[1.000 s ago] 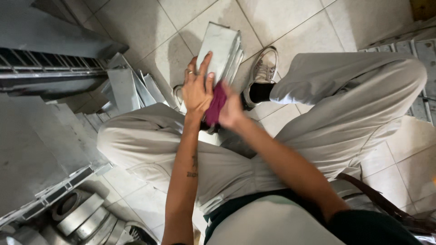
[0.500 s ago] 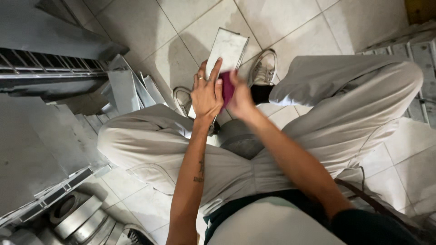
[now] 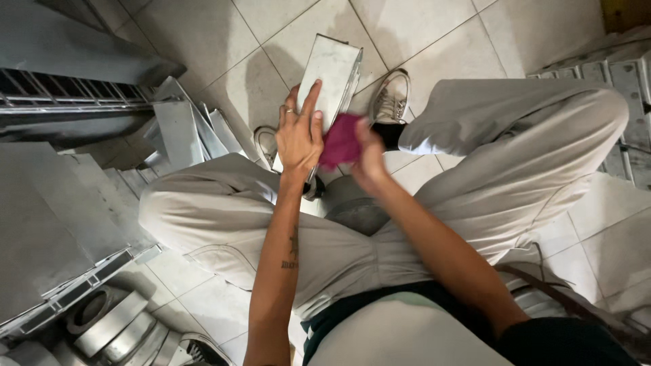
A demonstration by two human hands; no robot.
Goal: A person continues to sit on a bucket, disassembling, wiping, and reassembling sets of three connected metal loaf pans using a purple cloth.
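1. Stacked metal sheets point(image 3: 180, 132) lean well left of the left hand point(image 3: 298, 135), apart from it.
2. Left hand lies flat, fingers spread, on a metal tray point(image 3: 332, 71) propped between the knees; this steadies it.
3. Right hand point(image 3: 369, 156), just beside, is closed around a magenta cloth point(image 3: 340, 141) pressed against the tray's lower end.

The flat metal tray point(image 3: 332, 71) was a pale grey rectangular piece with shallow folded edges, tilted up on end between my knees, its far end toward the tiled floor point(image 3: 420, 34). My left hand point(image 3: 300, 133) lay spread across its near face. The magenta cloth point(image 3: 341, 141) was bunched up, pressed against the tray's lower right edge in my right hand point(image 3: 369, 159).
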